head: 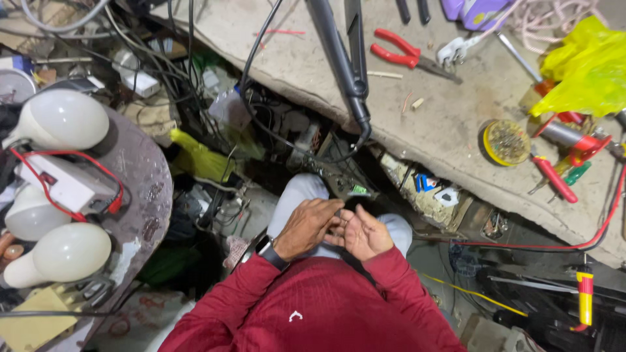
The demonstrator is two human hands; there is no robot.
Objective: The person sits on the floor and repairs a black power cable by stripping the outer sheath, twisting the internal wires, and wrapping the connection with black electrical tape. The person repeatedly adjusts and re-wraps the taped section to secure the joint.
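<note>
Two hands: meeting over the lap, below the bench (456, 124) edge.
Left hand (306, 228): lying palm down, fingers curling over the right hand's fingers; any held item is not showing.
Right hand (365, 233): lying palm up, half open, fingers loosely bent, touching the left hand; cannot tell if it is holding anything.
Watch (268, 251): sitting on the left wrist.
Pliers (405, 52): lying on the bench, well apart.
Bulbs (62, 120): sitting at far left.

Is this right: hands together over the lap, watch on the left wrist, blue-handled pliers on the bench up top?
Not quite. The pliers on the bench have red handles, not blue, as the head view shows. The rest holds: left hand and right hand meet over the lap, with the watch on the left wrist.
</note>
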